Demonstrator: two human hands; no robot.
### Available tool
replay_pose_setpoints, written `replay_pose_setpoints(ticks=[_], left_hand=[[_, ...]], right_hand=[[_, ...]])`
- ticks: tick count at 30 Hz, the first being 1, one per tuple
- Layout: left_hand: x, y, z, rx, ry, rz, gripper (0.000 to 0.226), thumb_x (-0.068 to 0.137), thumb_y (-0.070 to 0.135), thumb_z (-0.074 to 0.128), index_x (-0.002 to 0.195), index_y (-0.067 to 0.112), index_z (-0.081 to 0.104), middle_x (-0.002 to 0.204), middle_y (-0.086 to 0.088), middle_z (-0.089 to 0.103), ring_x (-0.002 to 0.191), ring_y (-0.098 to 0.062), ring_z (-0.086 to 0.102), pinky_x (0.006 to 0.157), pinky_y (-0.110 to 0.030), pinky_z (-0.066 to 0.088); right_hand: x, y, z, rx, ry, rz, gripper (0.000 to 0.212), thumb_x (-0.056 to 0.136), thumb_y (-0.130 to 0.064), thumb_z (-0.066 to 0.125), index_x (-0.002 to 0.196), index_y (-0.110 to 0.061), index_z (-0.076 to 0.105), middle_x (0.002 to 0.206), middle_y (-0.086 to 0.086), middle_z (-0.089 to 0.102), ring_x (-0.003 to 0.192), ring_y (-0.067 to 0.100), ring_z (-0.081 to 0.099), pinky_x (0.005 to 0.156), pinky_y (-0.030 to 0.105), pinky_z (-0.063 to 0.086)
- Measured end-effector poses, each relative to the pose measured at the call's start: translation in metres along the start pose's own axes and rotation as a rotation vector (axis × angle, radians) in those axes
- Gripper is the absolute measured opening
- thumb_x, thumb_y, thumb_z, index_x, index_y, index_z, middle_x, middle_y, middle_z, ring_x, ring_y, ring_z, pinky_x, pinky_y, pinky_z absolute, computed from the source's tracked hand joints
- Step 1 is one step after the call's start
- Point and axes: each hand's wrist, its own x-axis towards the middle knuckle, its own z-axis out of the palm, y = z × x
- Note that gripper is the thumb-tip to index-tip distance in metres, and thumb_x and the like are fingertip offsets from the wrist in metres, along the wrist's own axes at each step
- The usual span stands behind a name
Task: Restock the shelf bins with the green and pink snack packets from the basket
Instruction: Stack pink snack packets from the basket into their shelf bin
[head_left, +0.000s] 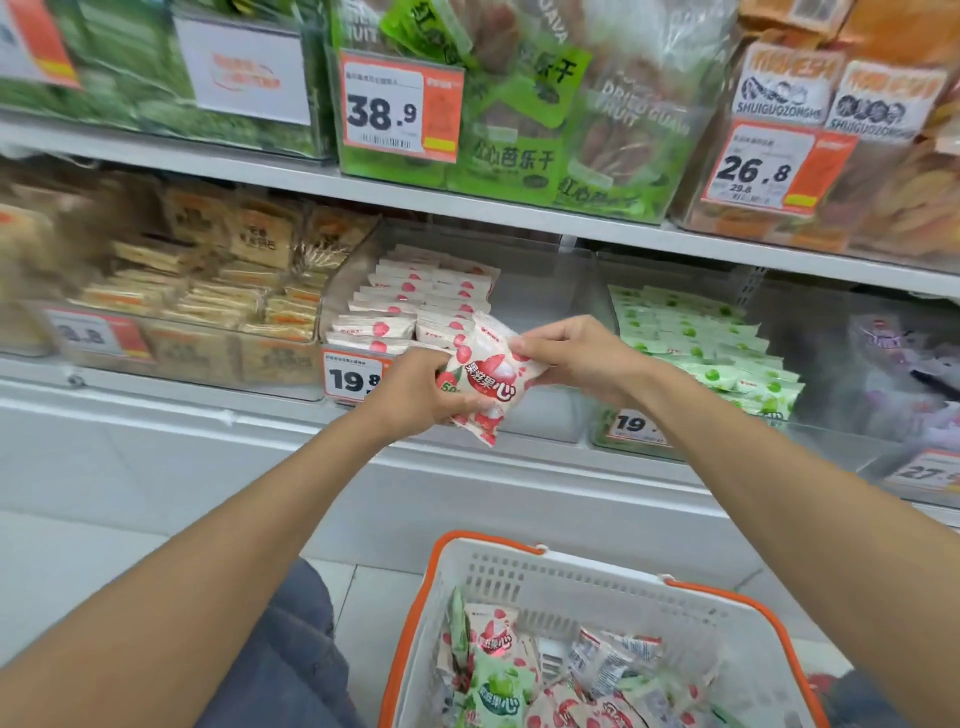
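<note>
Both my hands hold a small stack of pink snack packets (488, 376) in front of the shelf. My left hand (415, 392) grips the stack's lower left side. My right hand (571, 353) pinches its upper right edge. Just behind stands the clear bin of pink packets (415, 306), stacked in rows. To its right is the bin of green packets (706, 343). Below, the white basket with orange rim (571, 582) holds several more pink and green packets (498, 680).
Bins of brown-wrapped snacks (208, 291) fill the shelf to the left, and a bin of purple packets (904, 364) stands far right. An upper shelf carries dried guava bags (524, 114). Price tags hang on the bin fronts. My knee (291, 649) is left of the basket.
</note>
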Motion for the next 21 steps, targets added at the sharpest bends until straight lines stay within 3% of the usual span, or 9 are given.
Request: replay_pose_setpoints(ticks=[4, 7, 10, 13, 16, 18, 21], left_hand=[[0.013, -0.011, -0.015, -0.052, 0.103, 0.038, 0.028, 0.072, 0.031, 0.083, 0.092, 0.014, 0.072, 0.082, 0.005, 0.073, 0.068, -0.004, 0.069, 0.058, -0.021, 0.053], [0.025, -0.019, -0.032, -0.037, 0.323, 0.048, 0.035, 0.081, 0.042, 0.074, 0.107, 0.019, 0.069, 0.095, 0.007, 0.071, 0.083, -0.009, 0.066, 0.070, -0.028, 0.056], [0.028, -0.026, -0.048, 0.070, 0.469, 0.022, 0.020, 0.095, 0.043, 0.057, 0.104, 0.027, 0.064, 0.096, 0.009, 0.066, 0.089, -0.011, 0.062, 0.081, -0.037, 0.054], [0.028, -0.034, -0.052, 0.195, 0.439, -0.002, 0.021, 0.098, 0.034, 0.054, 0.107, 0.021, 0.067, 0.092, 0.009, 0.064, 0.088, -0.013, 0.060, 0.081, -0.037, 0.052], [0.031, -0.042, -0.050, 0.353, 0.361, -0.069, 0.018, 0.097, 0.022, 0.055, 0.106, 0.023, 0.070, 0.088, 0.009, 0.065, 0.086, -0.014, 0.060, 0.069, -0.030, 0.046], [0.033, -0.044, -0.050, 0.368, 0.360, -0.082, 0.025, 0.095, 0.011, 0.052, 0.110, 0.020, 0.069, 0.097, 0.004, 0.068, 0.092, -0.018, 0.062, 0.075, -0.033, 0.049], [0.033, -0.045, -0.051, 0.312, 0.388, -0.106, 0.034, 0.092, 0.001, 0.048, 0.118, 0.016, 0.065, 0.103, 0.004, 0.064, 0.098, -0.022, 0.061, 0.087, -0.036, 0.051]], right_hand=[[0.023, -0.020, 0.008, -0.234, 0.049, -0.124, 0.024, 0.081, -0.009, 0.075, 0.103, 0.000, 0.072, 0.086, 0.009, 0.075, 0.076, 0.011, 0.068, 0.074, 0.023, 0.058], [0.037, -0.033, 0.009, -0.235, 0.175, -0.251, 0.016, 0.081, -0.001, 0.073, 0.095, 0.005, 0.071, 0.076, 0.013, 0.072, 0.068, 0.010, 0.063, 0.064, 0.021, 0.054], [0.051, -0.031, 0.015, -0.235, 0.201, -0.281, 0.015, 0.081, 0.000, 0.073, 0.096, -0.005, 0.072, 0.073, -0.004, 0.072, 0.065, 0.004, 0.065, 0.064, 0.022, 0.056], [0.062, -0.028, 0.018, -0.296, 0.264, -0.298, 0.016, 0.080, -0.003, 0.075, 0.096, -0.007, 0.074, 0.082, 0.004, 0.073, 0.071, 0.008, 0.066, 0.070, 0.029, 0.057], [0.065, -0.031, 0.015, -0.251, 0.277, -0.285, 0.019, 0.080, -0.003, 0.076, 0.098, -0.005, 0.074, 0.090, 0.011, 0.074, 0.077, 0.015, 0.068, 0.073, 0.033, 0.058], [0.065, -0.031, 0.017, -0.308, 0.206, -0.273, 0.015, 0.080, -0.003, 0.076, 0.094, -0.004, 0.074, 0.086, 0.008, 0.072, 0.070, 0.009, 0.065, 0.068, 0.025, 0.056], [0.066, -0.027, 0.016, -0.581, 0.159, -0.278, 0.013, 0.079, -0.009, 0.077, 0.074, -0.019, 0.072, 0.071, -0.005, 0.068, 0.062, -0.002, 0.056, 0.061, 0.016, 0.047]])
